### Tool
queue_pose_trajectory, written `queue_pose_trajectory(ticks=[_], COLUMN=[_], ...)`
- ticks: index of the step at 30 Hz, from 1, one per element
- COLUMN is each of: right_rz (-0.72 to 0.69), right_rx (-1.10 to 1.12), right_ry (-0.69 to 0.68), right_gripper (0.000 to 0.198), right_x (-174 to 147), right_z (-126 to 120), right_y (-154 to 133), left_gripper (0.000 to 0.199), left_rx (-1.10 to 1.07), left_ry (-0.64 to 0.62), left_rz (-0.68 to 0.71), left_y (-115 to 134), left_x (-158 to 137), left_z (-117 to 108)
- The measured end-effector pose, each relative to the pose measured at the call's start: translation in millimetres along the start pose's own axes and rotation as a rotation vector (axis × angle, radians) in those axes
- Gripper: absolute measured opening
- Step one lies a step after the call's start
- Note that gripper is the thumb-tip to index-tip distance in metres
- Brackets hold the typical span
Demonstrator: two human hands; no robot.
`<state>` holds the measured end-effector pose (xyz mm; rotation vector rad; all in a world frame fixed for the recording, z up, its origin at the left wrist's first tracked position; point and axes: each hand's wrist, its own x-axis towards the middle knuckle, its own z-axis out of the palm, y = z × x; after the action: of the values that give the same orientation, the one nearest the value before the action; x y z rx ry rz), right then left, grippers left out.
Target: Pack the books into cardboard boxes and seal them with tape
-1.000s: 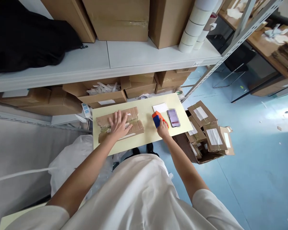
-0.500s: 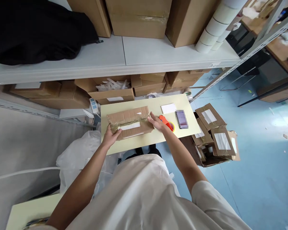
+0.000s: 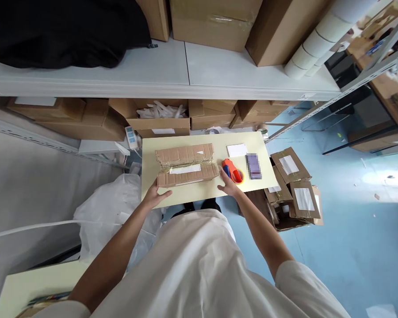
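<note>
A taped cardboard box point(image 3: 182, 155) with a white label point(image 3: 185, 169) lies on the pale yellow table point(image 3: 199, 193). By its near left corner is my left hand point(image 3: 155, 195), open, thumb and fingers apart; whether the fingertips touch the cardboard I cannot tell. My right hand point(image 3: 229, 184) is also open, off the box's right end and close to an orange and blue tape dispenser point(image 3: 231, 169) with a roll of tape in it. Beyond the dispenser are a small white pad or card point(image 3: 237, 150) and a blurred purple rectangular object point(image 3: 254, 166).
Boxes and a black cloth point(image 3: 69, 33) sit on the grey shelf point(image 3: 219, 75) ahead, with more cartons point(image 3: 102, 121) below. Flattened and opened cartons point(image 3: 295, 190) are piled on the floor at right. White plastic bags point(image 3: 106, 212) stand to the left.
Both hands have let go of the box and drawn back toward me. The box now rests on the table, and its near side has turned slightly. The camera view has shifted a little.
</note>
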<state>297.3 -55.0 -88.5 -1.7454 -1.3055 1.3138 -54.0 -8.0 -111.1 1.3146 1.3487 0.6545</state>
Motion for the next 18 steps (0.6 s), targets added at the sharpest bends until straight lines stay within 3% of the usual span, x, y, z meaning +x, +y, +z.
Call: queue_pose_trajectory(ticks=[2, 4, 9, 12, 16, 18], right_rz=[-0.022, -0.051, -0.095, -0.003, 0.193, 0.203], right_rx=[0.002, 0.038, 0.064, -0.019, -0.238, -0.361], right_ry=[-0.012, -0.003, 0.003, 0.043, 0.129, 0.133], right_gripper=[0.085, 0.071, 0.046, 0.040, 0.047, 0.049], right_x=[5.1, 15.5, 33.0, 38.8, 57.1, 68.4], right_z=[12.3, 21.3, 10.2, 0.3, 4.3, 7.7], right_y=[-0.1, -7.0, -43.0, -63.7, -77.8, -79.7], left_gripper=[0.079, 0.064, 0.058, 0.053, 0.037, 0.036], left_rx=[0.024, -0.005, -0.096, -0.124, 0.139, 0.202], left_ry=[0.034, 0.077, 0.239, 0.251, 0.312, 0.330], left_rz=[-0.026, -0.058, -0.055, -0.025, -0.108, -0.144], left_y=[-0.4, 6.0, 31.8, 43.7, 50.9, 51.3], left_x=[0.2, 4.2, 20.5, 28.8, 40.2, 47.9], left_z=[9.1, 14.3, 1.5, -8.1, -7.4, -5.0])
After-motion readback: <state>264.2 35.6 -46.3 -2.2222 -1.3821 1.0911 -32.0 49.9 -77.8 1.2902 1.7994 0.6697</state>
